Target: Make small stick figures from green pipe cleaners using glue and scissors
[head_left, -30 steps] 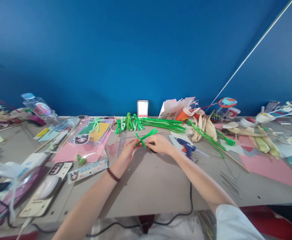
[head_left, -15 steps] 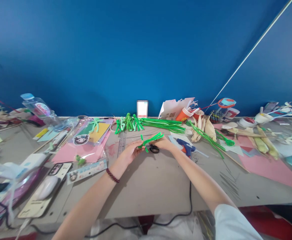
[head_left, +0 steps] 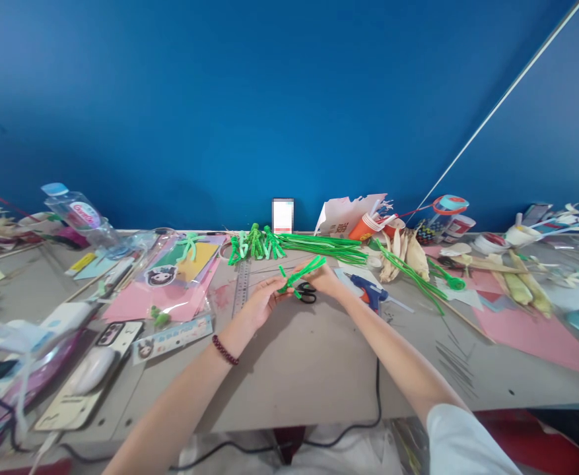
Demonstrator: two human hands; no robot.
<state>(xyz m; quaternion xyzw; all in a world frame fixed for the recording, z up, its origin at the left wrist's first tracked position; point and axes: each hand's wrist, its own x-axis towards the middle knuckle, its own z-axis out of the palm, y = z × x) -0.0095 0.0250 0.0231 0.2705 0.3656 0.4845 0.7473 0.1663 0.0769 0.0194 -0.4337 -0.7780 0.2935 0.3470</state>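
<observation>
Bright green pipe cleaners [head_left: 305,271], twisted together into a small bundle with several loose ends, are held up over the table. My left hand [head_left: 268,294] pinches the bundle's lower left part, with thumb and fingers closed round it. From the other side my right hand [head_left: 325,278] grips the same pipe cleaners; its fingertips are partly hidden behind the green strands. Black-handled scissors [head_left: 307,293] lie on the table just beneath the hands, their blades mostly covered. Finished-looking green pipe cleaner figures [head_left: 256,242] and a pile of straight pipe cleaners [head_left: 323,247] lie just beyond.
A steel ruler [head_left: 241,285] lies left of my hands, near pink paper sheets [head_left: 135,298]. A blue glue gun [head_left: 372,290] lies to the right, beside longer green stems [head_left: 412,276]. A phone [head_left: 282,215] leans on the blue wall. A cable [head_left: 379,389] hangs over the front edge.
The pipe cleaner bundle has turned slightly in my fingers, its right ends now higher. Both hands have shifted only a little; more of the scissors' handles shows.
</observation>
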